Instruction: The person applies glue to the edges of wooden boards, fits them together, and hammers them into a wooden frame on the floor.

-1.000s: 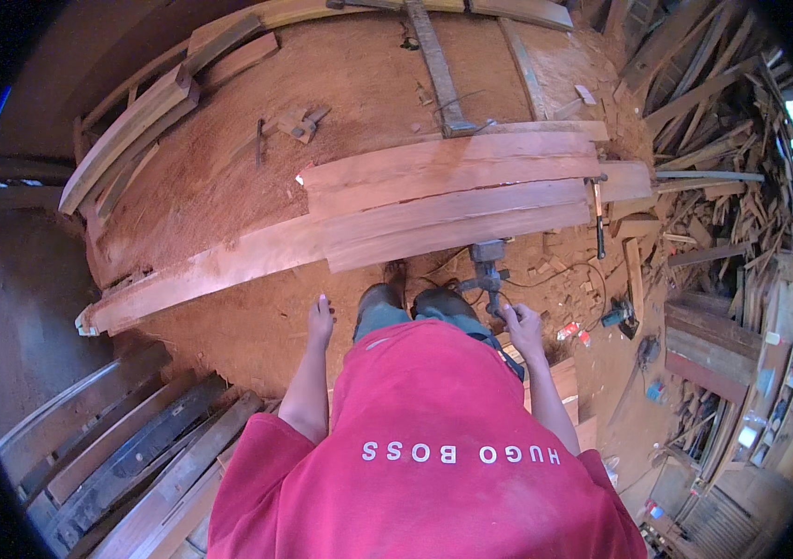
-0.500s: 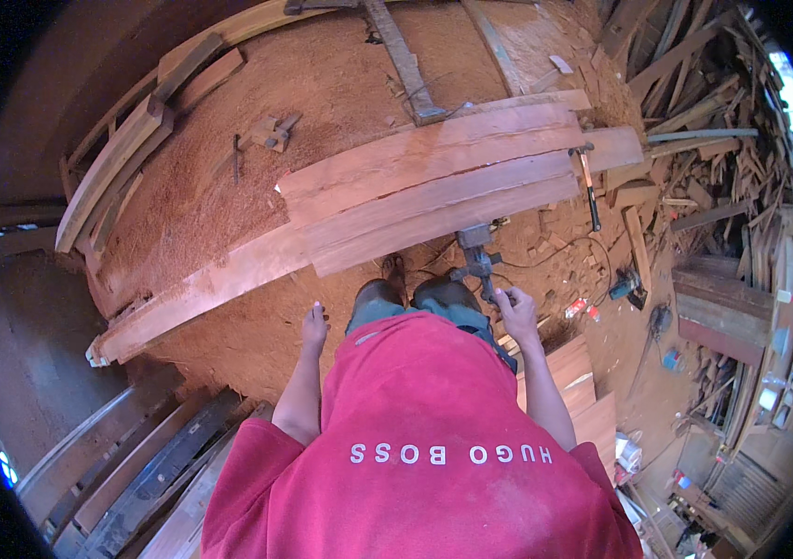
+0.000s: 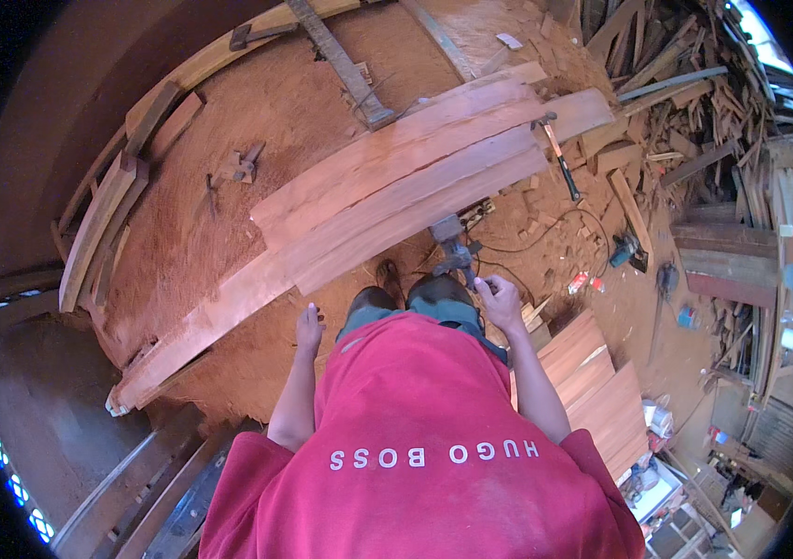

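My right hand (image 3: 501,302) is closed around the narrow end of a grey metal clamp (image 3: 453,244), just in front of my legs. The clamp's block-shaped head reaches the near edge of the reddish wooden boards (image 3: 406,210); whether it grips them cannot be made out. The boards lie side by side, slanting across in front of me. My left hand (image 3: 310,328) hangs in the air short of the boards' near edge, holding nothing, its fingers loosely bent and apart. A hammer (image 3: 561,158) with an orange and black handle rests at the boards' right end.
Sawdust covers the floor (image 3: 201,205). A teal power tool (image 3: 622,250) lies to the right, with a cord near it. Scrap wood (image 3: 694,130) is heaped at the far right. Planks (image 3: 592,382) stand behind my right arm, and beams (image 3: 126,484) lie at the lower left.
The whole view has turned, so the boards slant more steeply and sit further left. My right hand keeps its hold on the clamp. My left hand stays empty beside me.
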### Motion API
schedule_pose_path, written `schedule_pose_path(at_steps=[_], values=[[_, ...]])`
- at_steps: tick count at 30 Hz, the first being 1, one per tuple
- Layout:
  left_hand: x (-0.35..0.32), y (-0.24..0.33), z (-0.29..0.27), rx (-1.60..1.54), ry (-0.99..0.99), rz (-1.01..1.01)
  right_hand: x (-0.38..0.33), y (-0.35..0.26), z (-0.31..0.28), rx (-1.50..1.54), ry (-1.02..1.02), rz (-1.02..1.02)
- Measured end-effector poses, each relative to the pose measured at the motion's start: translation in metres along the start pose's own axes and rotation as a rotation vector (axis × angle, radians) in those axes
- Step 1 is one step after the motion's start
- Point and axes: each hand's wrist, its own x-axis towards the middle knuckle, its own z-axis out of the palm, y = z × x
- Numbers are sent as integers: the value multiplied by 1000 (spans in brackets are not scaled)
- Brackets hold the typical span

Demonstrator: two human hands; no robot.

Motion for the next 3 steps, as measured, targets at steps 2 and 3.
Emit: schedule_pose_path(at_steps=[2, 3], values=[[2, -7, -4, 26, -16, -14, 1, 5, 1, -4, 10, -4], [3, -12, -2, -13, 17, -3, 2, 7, 2, -8, 14, -5]])
